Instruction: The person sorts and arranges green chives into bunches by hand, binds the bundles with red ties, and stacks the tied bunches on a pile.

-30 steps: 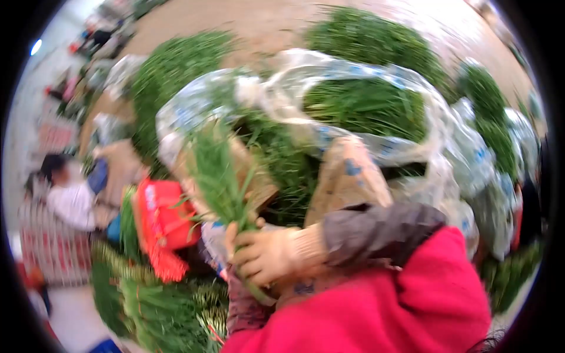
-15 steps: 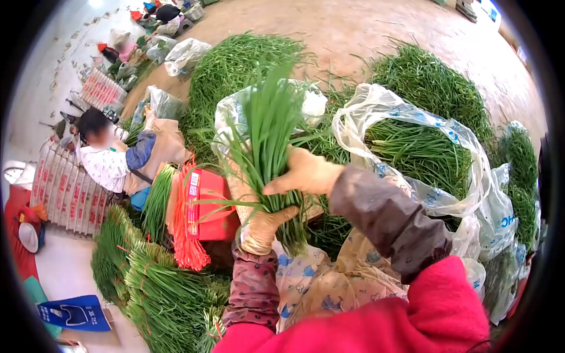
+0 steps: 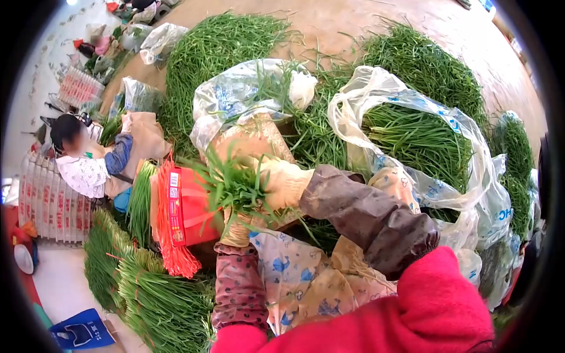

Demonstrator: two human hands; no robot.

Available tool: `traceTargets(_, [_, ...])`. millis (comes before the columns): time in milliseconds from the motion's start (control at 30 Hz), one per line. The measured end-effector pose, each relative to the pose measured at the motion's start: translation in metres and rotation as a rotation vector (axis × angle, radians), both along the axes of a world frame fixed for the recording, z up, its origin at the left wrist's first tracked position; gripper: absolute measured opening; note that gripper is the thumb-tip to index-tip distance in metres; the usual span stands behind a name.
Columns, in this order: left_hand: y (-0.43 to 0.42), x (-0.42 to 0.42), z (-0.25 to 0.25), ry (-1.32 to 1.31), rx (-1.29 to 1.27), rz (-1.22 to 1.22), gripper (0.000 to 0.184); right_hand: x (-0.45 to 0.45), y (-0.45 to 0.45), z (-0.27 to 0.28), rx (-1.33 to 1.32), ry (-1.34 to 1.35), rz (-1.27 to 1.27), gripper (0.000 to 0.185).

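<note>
In beige gloves, both my hands are closed round a bunch of garlic chives [image 3: 235,191], whose leaf ends point up toward me. My left hand [image 3: 236,228] grips it from below, its fingers partly hidden by the leaves. Against the bunch's right side is my right hand [image 3: 283,183], fingers wrapped in among the leaves. Just left of the bunch stands a red box [image 3: 197,215] with a hank of red ties [image 3: 178,253] hanging down its side. Beyond my hands lies a brown board [image 3: 254,138].
Tied chive bundles [image 3: 159,294] are heaped at lower left. An open plastic bag [image 3: 347,117] full of chives stands at right, and another plastic bag [image 3: 235,85] lies ahead. Loose chive piles [image 3: 223,44] cover the floor beyond. A co-worker [image 3: 85,159] sits at left near stacked crates [image 3: 50,200].
The bunch has tipped from standing upright and lengthwise to showing its leaf ends toward me. Both hands have moved left and stay on it. The whole view has shifted slightly.
</note>
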State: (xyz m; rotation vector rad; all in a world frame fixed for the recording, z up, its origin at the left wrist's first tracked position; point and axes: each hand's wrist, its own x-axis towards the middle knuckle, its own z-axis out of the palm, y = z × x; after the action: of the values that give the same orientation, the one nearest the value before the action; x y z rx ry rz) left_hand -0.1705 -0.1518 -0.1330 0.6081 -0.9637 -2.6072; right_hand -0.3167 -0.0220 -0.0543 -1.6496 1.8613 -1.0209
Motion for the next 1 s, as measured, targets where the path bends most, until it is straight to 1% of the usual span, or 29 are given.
traceTargets(33, [0.003, -0.003, 0.004, -0.004, 0.037, -0.019, 0.039, 0.006, 0.007, 0.034, 0.006, 0.080, -0.048, 0.064])
traceTargets(67, [0.006, -0.005, 0.008, -0.002, 0.081, -0.040, 0.040, 0.010, 0.011, 0.051, 0.012, 0.163, -0.098, 0.066])
traceTargets(100, [0.012, -0.009, 0.014, -0.002, 0.141, -0.064, 0.040, 0.014, 0.011, 0.044, -0.240, 0.062, -0.122, 0.059])
traceTargets(133, [0.019, -0.012, 0.023, -0.003, 0.228, -0.093, 0.041, 0.019, 0.011, 0.039, -0.237, 0.057, -0.124, 0.059])
traceTargets(200, [0.031, -0.017, 0.040, -0.014, 0.429, -0.143, 0.042, 0.030, 0.005, 0.031, -0.230, -0.295, -0.298, 0.049])
traceTargets(233, [0.037, -0.019, 0.047, -0.022, 0.496, -0.148, 0.043, 0.034, -0.009, 0.028, -0.452, -0.334, -0.475, 0.037])
traceTargets(267, [0.043, -0.011, 0.056, -0.046, 0.022, 0.011, 0.051, 0.031, -0.015, 0.024, -0.276, -0.492, -0.448, 0.035])
traceTargets(300, [0.050, -0.003, 0.065, -0.204, -0.448, 0.202, 0.062, 0.026, -0.018, 0.033, -0.089, -0.630, -0.432, 0.034])
traceTargets(333, [0.066, 0.008, 0.079, -0.303, -1.387, 0.352, 0.070, 0.030, -0.029, 0.016, -0.297, -0.697, -0.370, 0.033])
traceTargets(367, [0.072, 0.024, 0.081, -0.330, -1.358, 0.311, 0.074, 0.035, -0.040, -0.002, -0.496, -0.758, -0.280, 0.033])
traceTargets(400, [0.078, 0.042, 0.080, -0.359, -1.326, 0.271, 0.079, 0.037, -0.024, 0.005, -0.600, -0.544, -0.249, 0.035])
traceTargets(433, [0.091, 0.061, 0.070, -0.387, -1.254, 0.301, 0.070, 0.039, -0.008, 0.013, -0.709, -0.332, -0.238, 0.037])
traceTargets(467, [0.103, 0.070, 0.081, -0.381, -1.219, 0.201, 0.052, 0.034, 0.019, 0.035, -0.472, -0.269, -0.209, 0.039])
traceTargets(500, [0.119, 0.081, 0.092, -0.387, -0.781, -0.008, 0.032, 0.031, 0.024, 0.023, -0.477, -0.259, -0.211, 0.039])
traceTargets(533, [0.127, 0.086, 0.094, -0.319, -0.548, -0.189, 0.030, 0.027, 0.023, 0.001, -0.328, -0.144, -0.211, 0.044])
traceTargets(567, [0.128, 0.092, 0.084, -0.265, -0.391, -0.439, 0.043, 0.025, 0.023, -0.011, -0.178, -0.034, -0.211, 0.049])
traceTargets(600, [0.136, 0.094, 0.079, -0.273, -0.393, -0.439, 0.043, 0.030, 0.028, -0.012, -0.180, -0.042, -0.210, 0.049])
traceTargets(667, [0.157, 0.094, 0.067, -0.070, -0.190, -0.465, 0.065, 0.040, 0.038, -0.007, -0.492, -0.166, -0.201, 0.059])
traceTargets(700, [0.159, 0.094, 0.052, -0.076, -0.194, -0.473, 0.065, 0.044, 0.043, 0.009, -0.353, -0.141, -0.157, 0.062])
traceTargets(733, [0.163, 0.092, 0.044, -0.083, -0.179, -0.462, 0.065, 0.049, 0.048, 0.012, -0.357, -0.143, -0.164, 0.062])
traceTargets(800, [0.167, 0.085, 0.039, -0.092, -0.096, -0.423, 0.064, 0.061, 0.062, 0.015, -0.500, 0.105, -0.132, 0.063])
traceTargets(833, [0.169, 0.081, 0.042, -0.093, -0.036, -0.401, 0.064, 0.070, 0.076, 0.025, -0.545, 0.091, -0.109, 0.064])
traceTargets(867, [0.170, 0.079, 0.047, -0.089, 0.012, -0.379, 0.064, 0.080, 0.087, 0.025, -0.629, 0.146, -0.129, 0.066])
traceTargets(933, [0.169, 0.071, 0.059, -0.077, 0.108, -0.344, 0.064, 0.092, 0.113, 0.031, -0.591, 0.228, -0.010, 0.066])
traceTargets(967, [0.168, 0.068, 0.065, -0.068, 0.148, -0.334, 0.064, 0.099, 0.122, 0.026, -0.592, 0.333, 0.029, 0.062])
traceTargets(1000, [0.166, 0.066, 0.069, -0.062, 0.177, -0.326, 0.063, 0.107, 0.130, 0.022, -0.579, 0.382, 0.051, 0.060])
